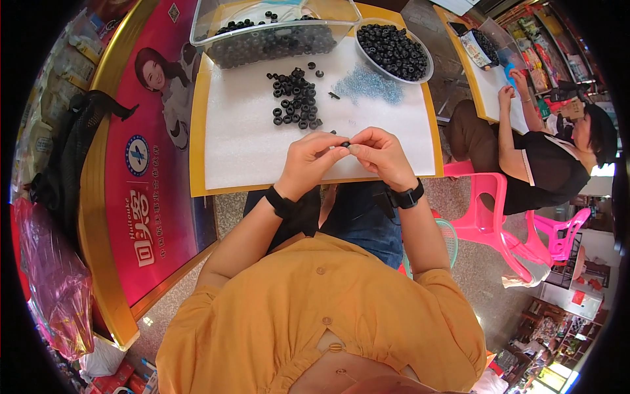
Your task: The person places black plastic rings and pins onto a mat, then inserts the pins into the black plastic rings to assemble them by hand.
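pinching small black piece (pixel 346 144) between fingertips, left hand (pixel 310 161) and right hand (pixel 379 154) meeting close together above near part of white sheet (pixel 239 144). loose black rings (pixel 295 98) lying on sheet beyond hands. pale blue beads (pixel 369 87) spreading to right of rings, just beside round bowl (pixel 425 75) brimming with black pieces. clear bin (pixel 346 31) standing at far side, holding more.

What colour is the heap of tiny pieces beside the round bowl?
Pale, translucent blue: the heap of tiny pieces, best seen in the head view.
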The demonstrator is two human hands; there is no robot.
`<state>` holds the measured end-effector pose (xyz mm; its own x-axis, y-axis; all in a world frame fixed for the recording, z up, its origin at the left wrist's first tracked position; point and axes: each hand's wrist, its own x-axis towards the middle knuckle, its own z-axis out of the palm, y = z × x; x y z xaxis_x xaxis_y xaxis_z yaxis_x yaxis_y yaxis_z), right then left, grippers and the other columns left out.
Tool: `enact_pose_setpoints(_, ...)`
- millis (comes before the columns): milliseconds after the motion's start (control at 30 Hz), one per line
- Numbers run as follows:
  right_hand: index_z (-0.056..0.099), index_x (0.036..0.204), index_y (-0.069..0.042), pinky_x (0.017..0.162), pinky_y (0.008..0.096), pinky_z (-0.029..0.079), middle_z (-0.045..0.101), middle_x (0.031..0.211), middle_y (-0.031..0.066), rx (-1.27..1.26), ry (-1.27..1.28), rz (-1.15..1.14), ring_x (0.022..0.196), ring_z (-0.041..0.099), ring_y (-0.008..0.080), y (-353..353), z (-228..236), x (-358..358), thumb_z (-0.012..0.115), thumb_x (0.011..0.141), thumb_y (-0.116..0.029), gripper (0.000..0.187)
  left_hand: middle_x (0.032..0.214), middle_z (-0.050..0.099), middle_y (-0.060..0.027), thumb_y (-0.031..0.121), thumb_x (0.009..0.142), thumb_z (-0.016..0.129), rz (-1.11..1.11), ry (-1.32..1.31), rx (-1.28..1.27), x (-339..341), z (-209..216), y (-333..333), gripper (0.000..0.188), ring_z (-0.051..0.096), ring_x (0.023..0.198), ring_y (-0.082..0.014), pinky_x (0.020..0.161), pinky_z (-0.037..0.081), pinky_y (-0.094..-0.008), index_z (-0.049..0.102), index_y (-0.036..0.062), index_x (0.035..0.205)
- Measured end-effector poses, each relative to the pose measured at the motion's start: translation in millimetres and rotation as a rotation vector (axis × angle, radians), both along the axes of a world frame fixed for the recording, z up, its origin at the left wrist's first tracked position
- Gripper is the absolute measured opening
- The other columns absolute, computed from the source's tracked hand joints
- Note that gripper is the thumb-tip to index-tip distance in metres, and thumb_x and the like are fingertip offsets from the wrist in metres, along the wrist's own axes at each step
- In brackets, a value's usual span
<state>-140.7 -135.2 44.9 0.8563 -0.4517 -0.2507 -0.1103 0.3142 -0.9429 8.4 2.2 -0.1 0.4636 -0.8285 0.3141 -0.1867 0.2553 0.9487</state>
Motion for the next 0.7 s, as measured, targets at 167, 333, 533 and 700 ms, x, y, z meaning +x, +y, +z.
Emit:
enact_pose_setpoints(167, 0.070, 0.106, -0.002, 0.055, 0.0184, 0.039, 0.064, 0.083, -0.0021, -0.174, 0.046, -0.010, 0.064, 0.051, 0.0028, 1.9, 5.3, 0.0, 0.071, 0.092, -0.009, 0.015, 0.087, 0.070, -0.0083, 0.017, 0.086, 0.078, -0.009, -0.040, 0.146, 0.4, 5.7, -1.4, 0.025, 0.063, 0.073, -0.0146, 0.066, 0.050, -0.0265, 0.075, 0.0057, 0.109)
enact_pose_setpoints(333, 0.072, 0.110, -0.002, 0.069, 0.0209, 0.048, 0.070, 0.090, 0.0005, -0.261, 0.067, 0.025, 0.076, 0.059, 0.0054, -8.0, -1.2, 4.1, 0.071, 0.092, -0.009, 0.020, 0.084, 0.066, -0.0012, 0.012, 0.085, 0.078, -0.020, -0.055, 0.130, 1.8, 2.8, -2.0, 0.026, 0.054, 0.068, -0.0072, 0.061, 0.044, -0.0225, 0.074, 0.0055, 0.110)
enact_pose_setpoints(533, 0.071, 0.101, -0.005, 0.083, 0.0421, 0.053, 0.066, 0.099, 0.0159, -1.287, 0.350, -0.047, 0.094, 0.064, 0.0350, -29.5, -8.6, 26.0, 0.062, 0.089, -0.013, 0.018, 0.088, 0.066, 0.0019, 0.008, 0.082, 0.080, -0.021, 0.055, 0.123, 0.3, 2.9, -0.5, 0.027, 0.052, 0.068, -0.0034, 0.061, 0.043, -0.0196, 0.074, 0.0068, 0.109)
enact_pose_setpoints(700, 0.069, 0.093, -0.004, 0.081, 0.0435, 0.053, 0.064, 0.095, 0.0160, -1.378, 0.381, 0.012, 0.090, 0.064, 0.0353, -31.6, -19.2, 26.2, 0.062, 0.089, -0.014, 0.013, 0.089, 0.067, 0.0029, 0.006, 0.082, 0.081, -0.023, 0.176, 0.160, -1.5, 3.8, -0.1, 0.027, 0.051, 0.068, -0.0008, 0.060, 0.042, -0.0181, 0.074, 0.0062, 0.109)
